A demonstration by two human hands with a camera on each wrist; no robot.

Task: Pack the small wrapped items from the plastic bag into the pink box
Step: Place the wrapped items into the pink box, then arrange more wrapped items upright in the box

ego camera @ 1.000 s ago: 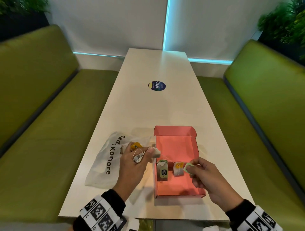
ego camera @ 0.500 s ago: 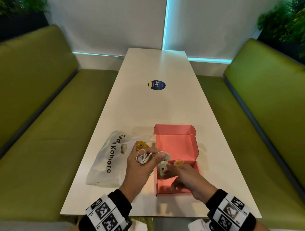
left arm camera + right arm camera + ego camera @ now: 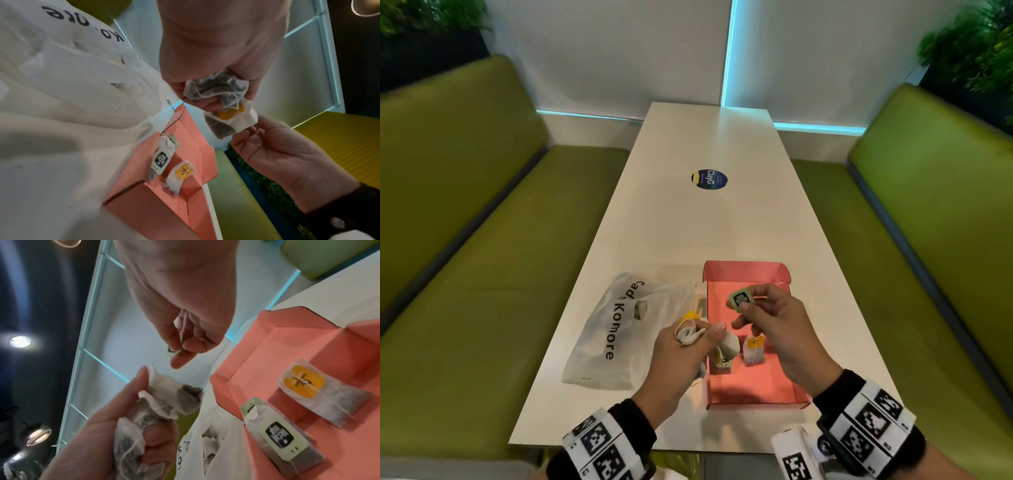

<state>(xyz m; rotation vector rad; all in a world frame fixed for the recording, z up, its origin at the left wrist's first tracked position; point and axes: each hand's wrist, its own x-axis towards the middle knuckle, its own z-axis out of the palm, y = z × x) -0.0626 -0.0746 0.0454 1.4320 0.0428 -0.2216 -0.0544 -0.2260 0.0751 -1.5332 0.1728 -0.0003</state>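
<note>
My left hand [image 3: 702, 334] grips a crumpled bunch of tea bags [image 3: 216, 91] over the left wall of the open pink box [image 3: 753, 383]. One bag with a yellow tag [image 3: 230, 113] hangs from that bunch. My right hand [image 3: 751, 301] pinches a green paper tag [image 3: 739, 299] in the air above the box. On the box floor lie a green-tagged tea bag [image 3: 279, 436] and a yellow-tagged one [image 3: 304, 381]. The white plastic bag [image 3: 619, 329] lies flat to the left of the box, with at least one tea bag [image 3: 641, 308] showing through it.
The box and bag sit at the near end of a long white table [image 3: 709, 233] with a round dark sticker [image 3: 709, 179] farther along. Green benches [image 3: 482, 274] run along both sides. The table's near edge is just behind my wrists.
My right hand went down to the bunch in my left hand, then rose over the box pinching the green tag. My left hand drifted right to the box's left wall.
</note>
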